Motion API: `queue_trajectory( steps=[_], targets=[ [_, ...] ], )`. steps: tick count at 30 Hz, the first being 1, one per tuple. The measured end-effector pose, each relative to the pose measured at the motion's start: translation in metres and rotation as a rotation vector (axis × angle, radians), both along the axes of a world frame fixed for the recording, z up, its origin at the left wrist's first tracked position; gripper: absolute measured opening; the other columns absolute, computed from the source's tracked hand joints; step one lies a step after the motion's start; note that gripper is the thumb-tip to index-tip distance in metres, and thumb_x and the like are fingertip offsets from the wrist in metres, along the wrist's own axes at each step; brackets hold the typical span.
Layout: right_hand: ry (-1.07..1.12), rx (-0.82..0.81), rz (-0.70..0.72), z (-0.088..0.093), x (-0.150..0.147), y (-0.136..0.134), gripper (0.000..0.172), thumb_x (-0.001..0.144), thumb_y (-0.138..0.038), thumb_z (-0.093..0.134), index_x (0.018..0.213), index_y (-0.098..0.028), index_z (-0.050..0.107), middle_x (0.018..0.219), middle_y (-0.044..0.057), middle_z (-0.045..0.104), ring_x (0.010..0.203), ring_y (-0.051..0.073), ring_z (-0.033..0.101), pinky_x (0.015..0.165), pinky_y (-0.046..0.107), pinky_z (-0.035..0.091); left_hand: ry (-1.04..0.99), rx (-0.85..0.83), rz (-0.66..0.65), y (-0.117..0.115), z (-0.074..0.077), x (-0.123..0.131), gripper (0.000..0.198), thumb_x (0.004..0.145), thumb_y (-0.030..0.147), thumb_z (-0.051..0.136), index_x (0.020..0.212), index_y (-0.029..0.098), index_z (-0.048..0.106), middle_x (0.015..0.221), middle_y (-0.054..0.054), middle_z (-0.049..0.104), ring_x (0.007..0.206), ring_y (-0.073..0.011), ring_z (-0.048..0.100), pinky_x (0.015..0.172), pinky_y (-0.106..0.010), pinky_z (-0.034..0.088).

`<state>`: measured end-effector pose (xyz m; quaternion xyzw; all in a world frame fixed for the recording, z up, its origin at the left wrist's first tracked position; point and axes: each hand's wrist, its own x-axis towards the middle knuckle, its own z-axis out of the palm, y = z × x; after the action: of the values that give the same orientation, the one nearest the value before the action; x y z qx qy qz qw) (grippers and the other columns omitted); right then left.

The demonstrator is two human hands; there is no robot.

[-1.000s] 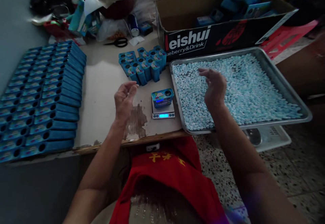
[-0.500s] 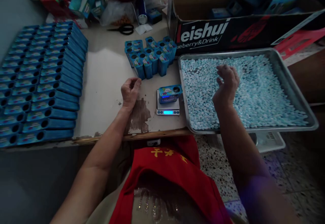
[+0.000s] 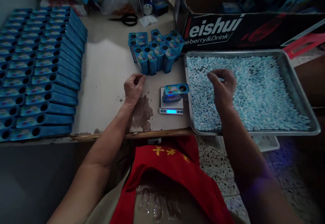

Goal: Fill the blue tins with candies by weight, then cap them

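Note:
My right hand [image 3: 224,87] is over the metal tray [image 3: 190,115], which holds a layer of small pale blue and white candies [image 3: 256,95]. Its thumb and index finger come together in a pinch; whatever lies between them is too small to make out. My left hand [image 3: 133,88] rests on the table with its fingers curled in, thumb against forefinger, nothing visible in them. Between the hands sits a small digital scale [image 3: 165,106] with a lit blue display. On it stands a blue candy box [image 3: 175,93] with a dark round hole in its top.
Several blue boxes [image 3: 152,56] stand grouped behind my left hand. Rows of similar boxes [image 3: 43,78] fill the table's left side. Scissors [image 3: 129,20], a can [image 3: 146,2] and a plastic bag [image 3: 119,0] lie at the back. A large black carton [image 3: 215,31] stands behind the tray.
My right hand has turned, its thumb and index finger now pinched together toward the tray's left part. My left hand stays by the grouped boxes. The camera view has shifted slightly.

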<state>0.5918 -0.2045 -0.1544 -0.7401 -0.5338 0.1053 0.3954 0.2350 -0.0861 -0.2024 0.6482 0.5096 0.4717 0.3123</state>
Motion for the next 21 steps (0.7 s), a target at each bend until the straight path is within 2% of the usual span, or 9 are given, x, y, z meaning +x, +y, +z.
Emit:
queue_trajectory(
  steps=[3, 6, 8, 11, 13, 15, 17, 19, 21],
  targets=[
    [-0.14, -0.031, -0.106, -0.002, -0.01, -0.001, 0.02, 0.092, -0.042, 0.074, 0.104, -0.025, 0.073, 0.111, 0.01, 0.068, 0.112, 0.03, 0.062, 0.111, 0.051, 0.049, 0.005, 0.0, -0.003, 0.002, -0.001, 0.001, 0.019, 0.099, 0.04, 0.083, 0.096, 0.022, 0.078, 0.086, -0.001, 0.078, 0.082, -0.0183, 0.073, 0.082, -0.03, 0.058],
    [-0.257, -0.086, -0.122, -0.004, -0.018, 0.0, 0.02, 0.093, -0.04, 0.075, 0.106, -0.025, 0.078, 0.116, 0.011, 0.07, 0.119, 0.035, 0.063, 0.114, 0.058, 0.049, -0.034, -0.01, -0.032, 0.001, -0.001, 0.0, 0.026, 0.1, 0.048, 0.083, 0.099, 0.022, 0.079, 0.088, -0.002, 0.079, 0.083, -0.0185, 0.074, 0.08, -0.03, 0.059],
    [-0.284, -0.116, -0.125, -0.004, -0.02, 0.001, 0.022, 0.095, -0.04, 0.073, 0.109, -0.025, 0.079, 0.121, 0.013, 0.071, 0.123, 0.037, 0.063, 0.115, 0.06, 0.049, -0.096, 0.001, -0.114, -0.005, 0.004, -0.001, 0.038, 0.099, 0.059, 0.083, 0.104, 0.022, 0.08, 0.092, -0.004, 0.08, 0.084, -0.0191, 0.074, 0.08, -0.031, 0.06],
    [-0.29, -0.166, -0.11, -0.003, -0.021, 0.001, 0.025, 0.095, -0.04, 0.073, 0.113, -0.024, 0.08, 0.126, 0.014, 0.071, 0.128, 0.038, 0.063, 0.117, 0.059, 0.048, -0.122, 0.09, -0.312, -0.023, 0.027, 0.001, 0.058, 0.097, 0.076, 0.081, 0.122, 0.023, 0.081, 0.107, -0.008, 0.082, 0.096, -0.0225, 0.077, 0.091, -0.038, 0.063],
    [-0.293, -0.179, -0.091, -0.003, -0.021, 0.0, 0.03, 0.095, -0.042, 0.072, 0.116, -0.024, 0.082, 0.127, 0.015, 0.072, 0.128, 0.037, 0.062, 0.118, 0.057, 0.048, -0.03, 0.199, -0.443, -0.041, 0.048, 0.009, 0.071, 0.095, 0.083, 0.08, 0.135, 0.026, 0.079, 0.122, -0.011, 0.082, 0.111, -0.0279, 0.078, 0.103, -0.046, 0.063],
    [-0.311, -0.172, -0.077, -0.006, -0.021, -0.002, 0.035, 0.096, -0.047, 0.068, 0.117, -0.023, 0.083, 0.126, 0.016, 0.072, 0.127, 0.037, 0.063, 0.119, 0.056, 0.048, 0.135, 0.319, -0.547, -0.057, 0.066, 0.023, 0.084, 0.086, 0.086, 0.087, 0.145, 0.027, 0.076, 0.139, -0.015, 0.079, 0.13, -0.0363, 0.073, 0.118, -0.056, 0.058],
    [-0.345, -0.16, -0.074, -0.014, -0.018, -0.004, 0.038, 0.096, -0.052, 0.065, 0.114, -0.025, 0.083, 0.121, 0.017, 0.073, 0.125, 0.039, 0.064, 0.118, 0.056, 0.048, 0.288, 0.379, -0.667, -0.068, 0.075, 0.041, 0.088, 0.084, 0.078, 0.094, 0.151, 0.025, 0.074, 0.146, -0.019, 0.076, 0.137, -0.0417, 0.071, 0.122, -0.059, 0.057],
    [-0.371, -0.142, -0.073, -0.025, -0.014, -0.004, 0.04, 0.095, -0.058, 0.06, 0.112, -0.028, 0.081, 0.121, 0.017, 0.074, 0.126, 0.041, 0.065, 0.116, 0.059, 0.049, 0.42, 0.325, -0.719, -0.07, 0.075, 0.054, 0.058, 0.1, 0.049, 0.089, 0.15, 0.026, 0.074, 0.136, -0.017, 0.079, 0.129, -0.037, 0.075, 0.114, -0.052, 0.062],
    [-0.375, -0.122, -0.067, -0.034, -0.01, -0.003, 0.045, 0.093, -0.066, 0.055, 0.109, -0.032, 0.08, 0.119, 0.017, 0.075, 0.127, 0.044, 0.066, 0.115, 0.063, 0.049, 0.51, 0.226, -0.708, -0.069, 0.073, 0.06, 0.052, 0.104, 0.034, 0.083, 0.153, 0.027, 0.07, 0.134, -0.016, 0.079, 0.13, -0.0355, 0.075, 0.113, -0.05, 0.064]
  ],
)
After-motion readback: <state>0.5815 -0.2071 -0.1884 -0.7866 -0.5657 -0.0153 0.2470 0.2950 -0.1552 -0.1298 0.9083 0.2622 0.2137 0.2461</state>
